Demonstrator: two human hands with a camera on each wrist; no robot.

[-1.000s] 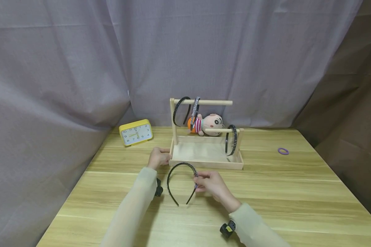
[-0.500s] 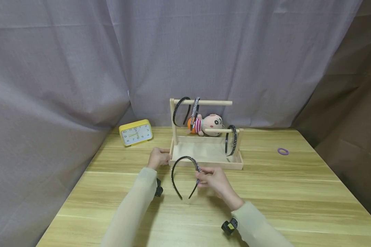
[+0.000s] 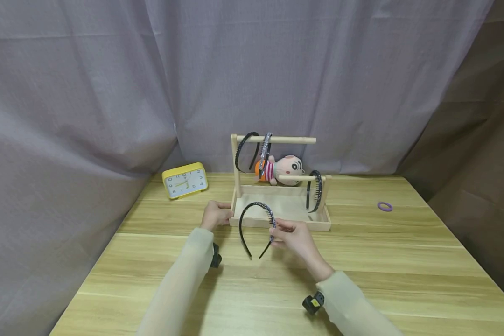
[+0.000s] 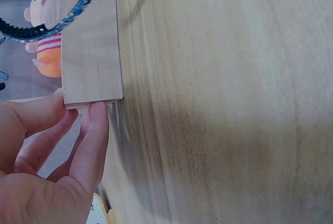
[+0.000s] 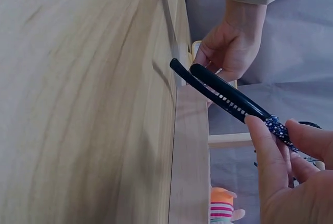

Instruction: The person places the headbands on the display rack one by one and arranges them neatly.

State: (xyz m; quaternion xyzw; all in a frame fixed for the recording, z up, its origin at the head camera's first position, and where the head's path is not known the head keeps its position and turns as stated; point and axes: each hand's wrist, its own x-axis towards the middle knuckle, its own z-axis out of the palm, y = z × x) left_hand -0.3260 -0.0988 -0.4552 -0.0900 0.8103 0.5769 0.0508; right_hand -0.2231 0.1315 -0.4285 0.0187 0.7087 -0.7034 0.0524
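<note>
My right hand point(image 3: 297, 239) pinches a black toothed headband point(image 3: 244, 215) with glittery trim by its right side. The headband is upright, its ends pointing down, in front of the wooden stand point(image 3: 285, 225). In the right wrist view, thumb and fingers point(image 5: 270, 156) grip its sparkly band point(image 5: 276, 126). My left hand point(image 3: 215, 214) holds the left end of the stand's tray, thumb and fingertips point(image 4: 99, 110) at its corner in the left wrist view. From the upper bar hang a black headband point(image 3: 237, 156) and a silver glittery headband point(image 3: 263, 150); another black headband point(image 3: 318, 191) hangs on the lower bar.
A yellow alarm clock point(image 3: 185, 180) stands left of the stand. Behind the stand lies a plush doll point(image 3: 289, 169) in a striped top. A purple ring point(image 3: 384, 206) lies on the table point(image 3: 403, 261) at the right. Grey curtains point(image 3: 277, 70) close off the back.
My right hand has carried the headband forward and slightly right, so it now overlaps the stand's tray in the head view. The left hand has stayed at the tray's end.
</note>
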